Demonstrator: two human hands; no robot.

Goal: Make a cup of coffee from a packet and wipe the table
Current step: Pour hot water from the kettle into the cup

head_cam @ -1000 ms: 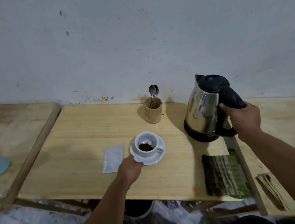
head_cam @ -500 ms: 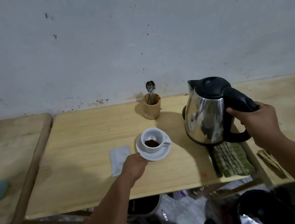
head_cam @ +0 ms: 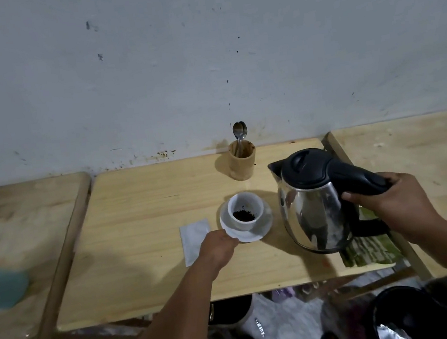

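A white cup (head_cam: pixel 246 211) with dark coffee powder at its bottom stands on a white saucer (head_cam: pixel 264 227) in the middle of the wooden table (head_cam: pixel 146 235). My left hand (head_cam: pixel 217 247) grips the saucer's near left rim. A flat white packet (head_cam: pixel 194 236) lies just left of the saucer, partly under that hand. My right hand (head_cam: pixel 390 206) holds the black handle of a steel kettle (head_cam: pixel 313 214), which hangs above the table right of the cup, its spout pointing left. A green striped cloth (head_cam: pixel 367 250) lies under the kettle.
A wooden holder (head_cam: pixel 242 164) with spoons stands at the back near the wall. Other wooden tables adjoin on the left (head_cam: pixel 26 221) and right (head_cam: pixel 411 152). A blue object (head_cam: pixel 0 285) lies at the far left. Dark containers sit on the floor below.
The kettle has left its spot at the right and moved lower and nearer the cup, now over the green cloth. My left hand stays on the saucer.
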